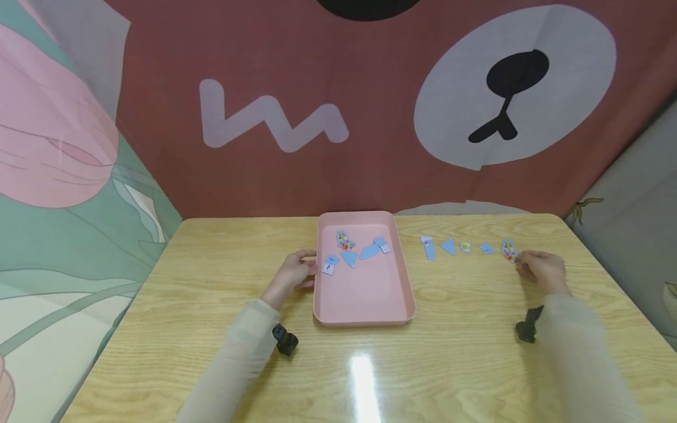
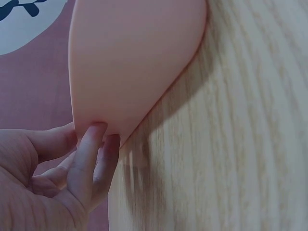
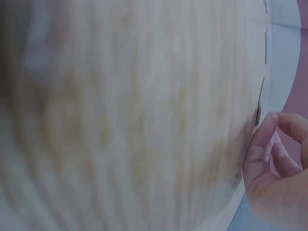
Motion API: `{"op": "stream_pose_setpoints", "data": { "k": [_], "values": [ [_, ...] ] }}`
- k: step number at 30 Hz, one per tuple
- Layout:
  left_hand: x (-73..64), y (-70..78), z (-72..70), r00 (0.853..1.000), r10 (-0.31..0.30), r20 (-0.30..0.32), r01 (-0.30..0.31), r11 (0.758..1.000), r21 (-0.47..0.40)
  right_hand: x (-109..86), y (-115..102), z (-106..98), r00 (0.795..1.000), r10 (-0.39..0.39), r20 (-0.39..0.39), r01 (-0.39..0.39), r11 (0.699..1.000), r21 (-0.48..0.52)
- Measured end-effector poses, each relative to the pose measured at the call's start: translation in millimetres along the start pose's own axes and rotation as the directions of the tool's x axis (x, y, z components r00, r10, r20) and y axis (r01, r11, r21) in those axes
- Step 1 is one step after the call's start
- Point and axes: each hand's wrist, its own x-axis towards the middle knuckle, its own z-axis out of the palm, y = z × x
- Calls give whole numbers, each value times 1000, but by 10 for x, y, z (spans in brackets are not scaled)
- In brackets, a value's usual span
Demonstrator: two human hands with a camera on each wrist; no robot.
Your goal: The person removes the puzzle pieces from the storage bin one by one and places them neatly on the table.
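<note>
My left hand (image 1: pixel 293 271) is at the left side of a pink tray (image 1: pixel 365 299), fingertips against its outer wall, as the left wrist view also shows. Several flat light-blue cut-out pieces lie in the tray, among them one with multicoloured spots (image 1: pixel 345 240) and a blue triangle (image 1: pixel 348 258). At the right end of a row on the table, my right hand (image 1: pixel 543 270) pinches the lower right edge of another spotted flat piece (image 1: pixel 509 250). In the right wrist view, thumb and forefinger meet at this piece (image 3: pixel 260 103), seen nearly edge-on and slightly tilted.
Left of the spotted piece, the row holds a small blue piece (image 1: pixel 486 248), a yellow-green piece (image 1: pixel 465 247), a blue triangle (image 1: pixel 448 246) and a tall blue piece (image 1: pixel 429 248). A printed cloth (image 1: pixel 296 182) hangs behind the wooden table (image 1: pixel 222 258).
</note>
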Motion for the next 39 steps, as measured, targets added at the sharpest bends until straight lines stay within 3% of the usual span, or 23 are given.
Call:
{"op": "stream_pose_setpoints", "data": {
  "k": [3, 7, 9, 14, 19, 25, 28, 29, 34, 35, 36, 39],
  "values": [
    [-4, 3, 0, 1000, -1, 2, 1, 1000, 7, 6, -53, 74, 999, -38, -14, 36, 994, -103],
    [-16, 12, 0, 1000, -3, 4, 3, 1000, 12, 4, -209, 263, 999, -53, -10, 49, 963, -266],
    [-15, 13, 3, 1000, -4, 4, 4, 1000, 14, 7, -287, 383, 998, -58, 2, 56, 953, -298],
    [-5, 14, 3, 1000, -8, 2, 8, 1000, 10, -5, -483, 764, 992, -91, 89, 116, 931, -345],
    [6, -12, -7, 1000, 12, 12, -12, 1000, 1, -19, -645, 1234, 965, -136, 225, 221, 883, -415],
    [16, -10, 2, 1000, 4, 6, -4, 1000, 6, -36, -757, 1762, 912, -119, 394, 311, 824, -473],
    [12, 0, 3, 1000, 2, 5, -2, 1000, 4, -10, -735, 1953, 868, -169, 468, 407, 781, -474],
    [9, 5, 3, 1000, 0, 5, 0, 1000, 2, 68, -680, 1990, 838, -206, 504, 456, 772, -443],
    [1, 17, 1, 1000, -1, 11, 1, 1000, 4, 80, -606, 2207, 768, -219, 602, 553, 701, -450],
    [0, 17, 0, 1000, -1, 11, 1, 1000, 5, 75, -590, 2247, 757, -214, 618, 563, 693, -451],
    [0, 16, 0, 1000, -1, 10, 1, 1000, 6, -5, -621, 2303, 759, -189, 623, 564, 668, -485],
    [7, 9, -1, 1000, 0, 4, 0, 1000, 8, -31, -589, 2414, 734, -186, 653, 606, 614, -505]
  ]
}}
